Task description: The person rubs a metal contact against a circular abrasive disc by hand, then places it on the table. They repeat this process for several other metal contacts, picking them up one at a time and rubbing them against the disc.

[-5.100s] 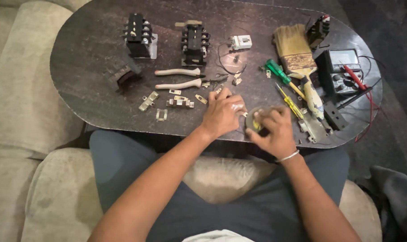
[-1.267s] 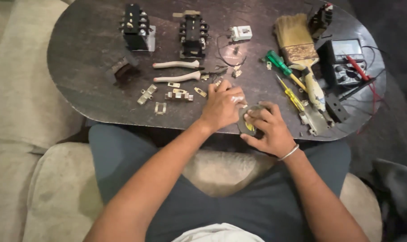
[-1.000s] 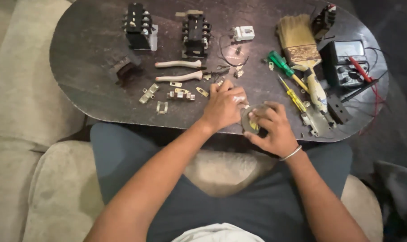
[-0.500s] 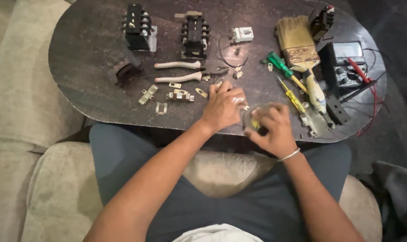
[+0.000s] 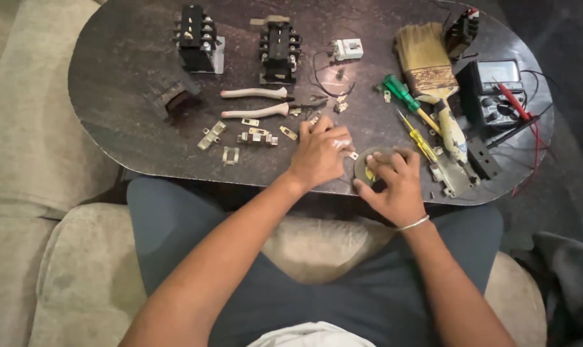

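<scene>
Dark speckled oval tabletop (image 5: 112,96) fills the head view, set in front of beige sofa cushions (image 5: 22,128), with the person's lap under its near edge. Along the far side stand two black contactor blocks (image 5: 198,38) (image 5: 278,48), a small white switch (image 5: 348,49), a worn paintbrush (image 5: 426,67), a black multimeter (image 5: 497,90) with red lead, a green-handled screwdriver (image 5: 400,93), a yellow-handled screwdriver (image 5: 418,138) and pale-handled pliers (image 5: 256,103). Loose metal contact clips (image 5: 230,138) lie scattered left of centre.

At the near rim sits a small round grey part with a yellow centre (image 5: 368,170). The right hand (image 5: 394,186) curls over it, fingers closed around its edge, so it holds the part against the table. The left hand (image 5: 318,154) rests just beside it, fingers bent and narrow, pinching something small and pale at its fingertips; what that is cannot be made out.

The round part looks light, rigid and small enough to slip, so it is probably best gripped by its rim between thumb and fingers; any thin tabs on it may bend.

Compared with half a second ago, both hands stay in nearly the same spot, the right fingers spread a little further across the part, and the camera has barely shifted
</scene>
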